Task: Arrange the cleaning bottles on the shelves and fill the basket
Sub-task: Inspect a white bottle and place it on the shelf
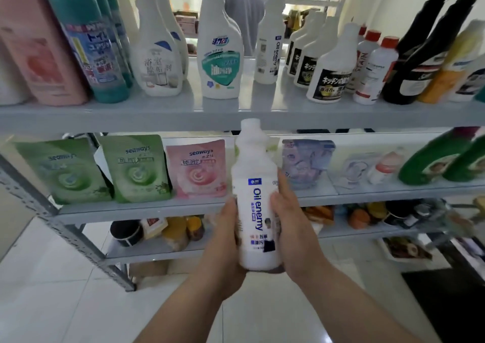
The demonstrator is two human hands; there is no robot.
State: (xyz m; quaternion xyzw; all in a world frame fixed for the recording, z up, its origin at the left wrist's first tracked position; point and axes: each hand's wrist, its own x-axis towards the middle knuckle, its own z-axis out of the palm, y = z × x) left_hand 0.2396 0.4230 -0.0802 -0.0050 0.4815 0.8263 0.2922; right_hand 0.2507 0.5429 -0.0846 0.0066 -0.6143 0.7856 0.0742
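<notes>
A white "Oil enemy" bottle (256, 198) is being held upright in front of the shelving, just below the front lip of the upper shelf (157, 118), with its cap uppermost and its blue lettering turned toward the camera. It is being gripped from both sides: the left hand (225, 243) is being wrapped round its lower body at 9 o'clock, and the right hand (292, 224) is being curled round it at 3 o'clock, fingers lying over the label's edge. This two-sided hold is probably being used to steady the bottle and keep the label readable while a place is being chosen. At 12 o'clock from it, a matching bottle (270, 46) is being stored on the upper shelf, between a teal-labelled spray bottle (220, 62) at 11 o'clock and black-labelled white bottles (329, 77) at 1 o'clock, so like is apparently being grouped with like. The held bottle is being shown as tall, opaque and narrow-shouldered, with a plain white cap. No basket is being made out clearly.
</notes>
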